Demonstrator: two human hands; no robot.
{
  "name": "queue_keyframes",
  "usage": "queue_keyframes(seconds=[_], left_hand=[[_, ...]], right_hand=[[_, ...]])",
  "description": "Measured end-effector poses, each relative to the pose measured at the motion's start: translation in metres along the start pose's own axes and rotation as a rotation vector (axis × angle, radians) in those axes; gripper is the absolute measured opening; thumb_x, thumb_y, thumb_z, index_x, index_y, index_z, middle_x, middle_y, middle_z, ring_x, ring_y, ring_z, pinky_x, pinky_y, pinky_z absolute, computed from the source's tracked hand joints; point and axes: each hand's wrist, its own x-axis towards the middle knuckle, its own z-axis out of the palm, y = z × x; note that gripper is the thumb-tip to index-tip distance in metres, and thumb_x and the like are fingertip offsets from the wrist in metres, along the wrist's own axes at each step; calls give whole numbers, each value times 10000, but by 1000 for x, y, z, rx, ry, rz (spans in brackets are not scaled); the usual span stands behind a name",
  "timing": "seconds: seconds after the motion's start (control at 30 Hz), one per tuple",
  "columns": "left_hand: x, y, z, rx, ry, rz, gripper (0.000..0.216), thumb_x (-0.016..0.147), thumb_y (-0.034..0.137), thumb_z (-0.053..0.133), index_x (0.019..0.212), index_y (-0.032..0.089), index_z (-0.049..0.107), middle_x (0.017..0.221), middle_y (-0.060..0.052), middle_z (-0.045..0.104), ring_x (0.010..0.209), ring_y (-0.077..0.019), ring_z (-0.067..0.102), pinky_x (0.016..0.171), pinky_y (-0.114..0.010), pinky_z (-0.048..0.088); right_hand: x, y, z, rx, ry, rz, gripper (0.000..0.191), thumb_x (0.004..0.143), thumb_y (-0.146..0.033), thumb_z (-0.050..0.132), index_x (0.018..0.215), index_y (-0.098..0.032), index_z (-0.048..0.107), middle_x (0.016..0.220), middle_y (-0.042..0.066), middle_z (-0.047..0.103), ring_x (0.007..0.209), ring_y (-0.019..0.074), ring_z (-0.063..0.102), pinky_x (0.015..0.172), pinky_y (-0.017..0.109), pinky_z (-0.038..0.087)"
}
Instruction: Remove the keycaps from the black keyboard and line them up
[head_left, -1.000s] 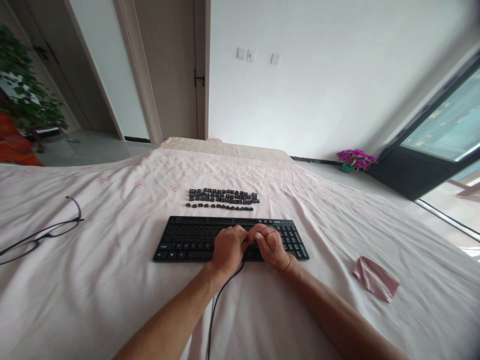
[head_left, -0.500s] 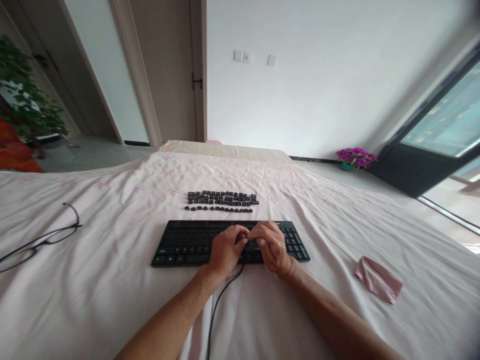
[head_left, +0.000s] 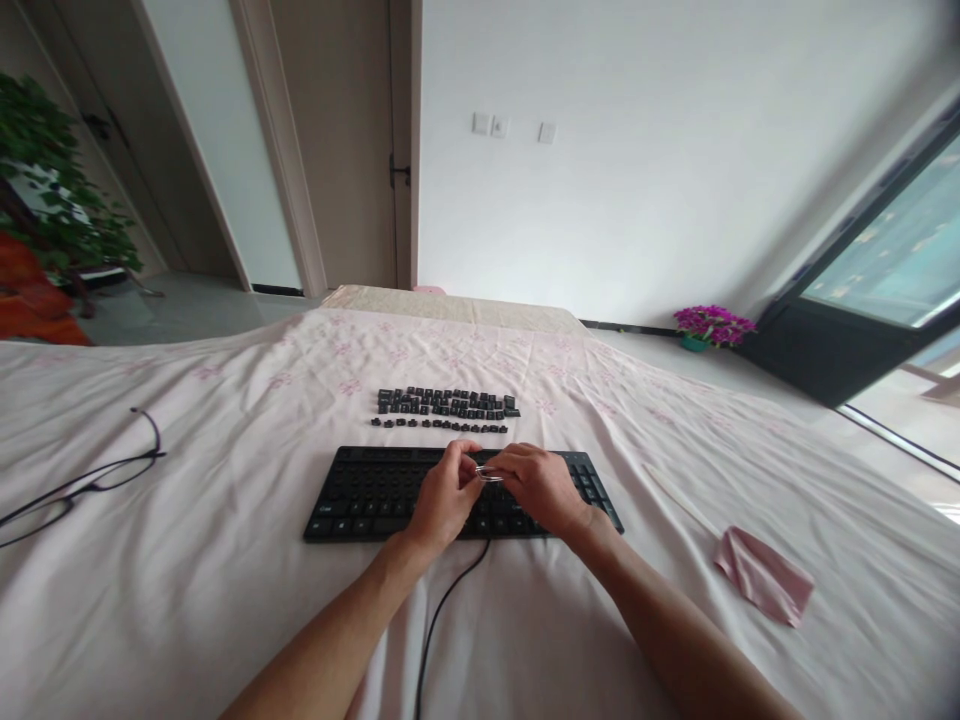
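A black keyboard [head_left: 360, 492] lies on a pale pink sheet, its cable [head_left: 439, 620] running toward me. Both my hands hover over its middle. My left hand [head_left: 441, 496] and my right hand [head_left: 536, 486] are closed in pinches that meet on a small thin wire loop [head_left: 488, 472] held between the fingertips. Behind the keyboard, several loose black keycaps [head_left: 446, 405] sit in neat rows.
The sheet [head_left: 225, 600] covers a wide flat surface. Black-framed glasses [head_left: 82, 480] lie at the left. A small pink cloth [head_left: 765, 575] lies at the right. A pot of purple flowers [head_left: 711, 324] stands on the floor by the window; a green plant [head_left: 52, 190] is far left.
Both hands have lifted slightly off the keys and moved back, now pinching the wire loop between them. The view has shifted a little.
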Motion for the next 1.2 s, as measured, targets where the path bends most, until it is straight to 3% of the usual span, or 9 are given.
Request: queue_keyframes(seconds=[0.13, 0.27, 0.43, 0.73, 1.2], left_hand=[[0, -1, 2, -64, 31, -9, 362, 817, 199, 569, 1169, 212, 482, 862, 1, 614, 755, -128, 630, 739, -255, 487], [0, 0, 4, -70, 48, -21, 386, 838, 183, 519, 1219, 212, 465, 951, -24, 609, 746, -116, 638, 747, -261, 499], [-1, 4, 4, 39, 29, -8, 374, 806, 128, 516, 1171, 212, 525, 972, -23, 620, 719, -106, 610, 759, -263, 493], [-1, 6, 5, 56, 33, -16, 358, 791, 87, 504, 1123, 205, 567, 977, -28, 629, 769, -115, 620, 770, -257, 493], [0, 5, 6, 68, 29, -2, 336, 784, 89, 513, 1089, 207, 590, 974, -26, 638, 724, -108, 606, 767, -257, 497]], right_hand=[[10, 13, -1, 22, -13, 62, 135, 852, -303, 599, 882, -243, 716, 851, 1, 710, 782, 161, 641, 671, 232, 426], [42, 50, -8, -16, 68, 307, 246, 847, -406, 563, 843, -223, 727, 696, -1, 693, 665, 154, 612, 572, 218, 387], [93, 101, -12, -92, 40, 541, 196, 803, -353, 596, 909, -263, 734, 795, -9, 715, 744, 149, 622, 572, 207, 364], [126, 139, 13, -151, -31, 641, 220, 757, -396, 633, 898, -277, 753, 804, 21, 719, 791, 183, 631, 653, 231, 401], [130, 151, 26, -170, -83, 677, 252, 743, -401, 629, 918, -276, 761, 824, 32, 725, 811, 189, 648, 663, 228, 422]])
